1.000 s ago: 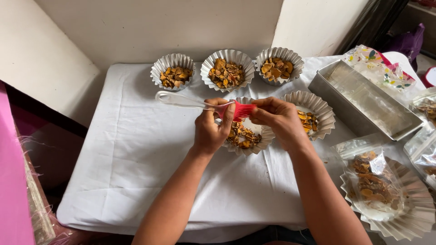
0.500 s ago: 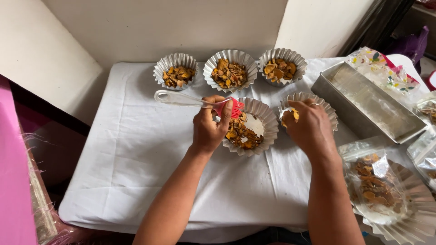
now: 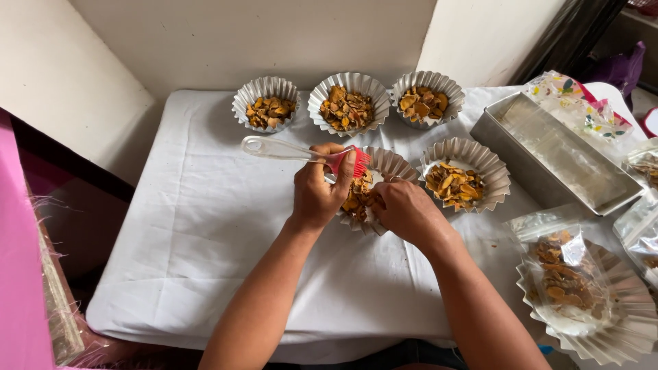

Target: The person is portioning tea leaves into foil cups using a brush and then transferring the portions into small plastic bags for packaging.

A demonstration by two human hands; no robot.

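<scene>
My left hand (image 3: pixel 317 193) grips a pastry brush (image 3: pixel 301 153) with a clear handle and red bristles, held level above a fluted foil cup (image 3: pixel 394 164) of orange-brown chips. My right hand (image 3: pixel 406 210) reaches into that same cup, fingers down among the chips, covering most of it. To its right stands another fluted foil cup (image 3: pixel 480 157) with chips inside. Both cups rest on a white cloth (image 3: pixel 205 226) covering the table.
Three filled foil cups (image 3: pixel 266 92) (image 3: pixel 348 83) (image 3: pixel 430 81) line the far edge by the wall. A long metal loaf tin (image 3: pixel 521 147) lies at the right. A plastic bag of chips (image 3: pixel 563 270) sits on stacked foil cups (image 3: pixel 617 322) at the near right.
My right hand moved from the right-hand cup back left into the middle cup, uncovering the chips in the right cup. The left hand with the brush barely shifted.
</scene>
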